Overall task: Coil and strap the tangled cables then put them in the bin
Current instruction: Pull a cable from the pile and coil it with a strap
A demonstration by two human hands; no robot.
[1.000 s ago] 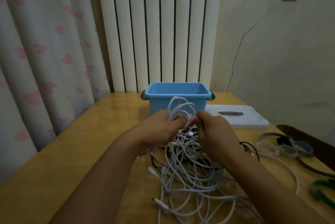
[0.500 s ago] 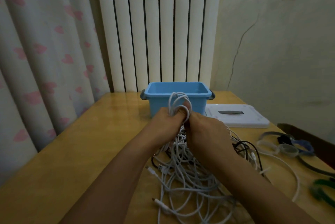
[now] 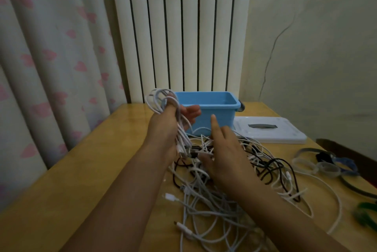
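The left hand (image 3: 167,127) is raised above the table (image 3: 85,180), its forearm reaching in from the lower left, with loops of white cable (image 3: 158,99) hanging over the thumb and down across the palm; the fingers are stretched out towards the bin rather than curled, so the grip is loose and open, carrying the loops draped on it. The right hand (image 3: 224,153) comes in from the lower right and hovers low over the tangled cables (image 3: 214,196), forefinger pointing up and the other fingers spread and relaxed, holding nothing; whether its thumb touches a strand below cannot be told. The tangle of white and black leads lies spread on the wooden table between the forearms and out to the right, one white strand arcing wide towards the right edge. The blue bin (image 3: 216,113) stands just behind the hands, open side up, with the white lid (image 3: 271,132) flat beside it on the right. Further right lie straps and bands (image 3: 326,165), and something green (image 3: 365,216) sits blurred at the frame edge. Behind the table are a white ribbed radiator (image 3: 183,31), a curtain with pink hearts (image 3: 51,58) on the left and a cracked wall (image 3: 316,58) on the right. The left part of the table shows bare wood up to its edge.
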